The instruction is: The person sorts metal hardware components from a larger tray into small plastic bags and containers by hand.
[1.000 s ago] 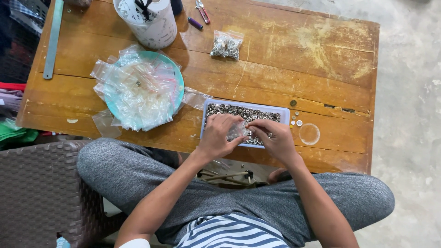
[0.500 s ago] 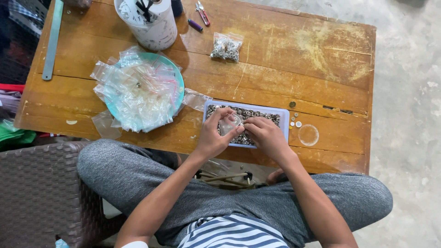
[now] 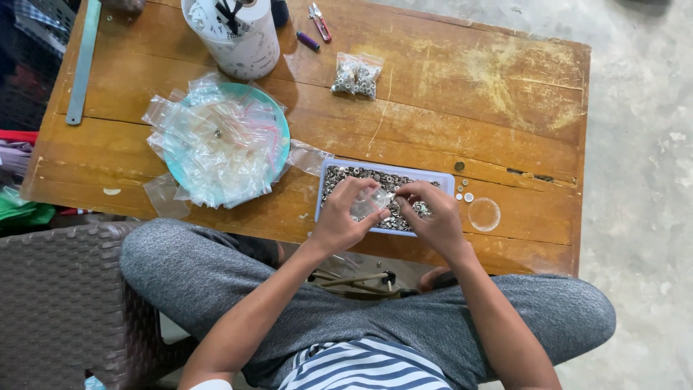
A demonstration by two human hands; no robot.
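Small clear plastic bag (image 3: 370, 203) pinched between thumb and fingers of the left hand (image 3: 345, 217), held just above the near edge of a shallow tray (image 3: 326, 167) full of small metal rings. Right hand (image 3: 433, 217) closed over the rings beside the bag, fingertips together; what they pinch cannot be told. Left of the tray, a teal plate (image 3: 283, 130) heaped with empty bags; farther off, a filled bag (image 3: 356, 74) and a white tub (image 3: 245, 43), all on a wooden table (image 3: 469, 87).
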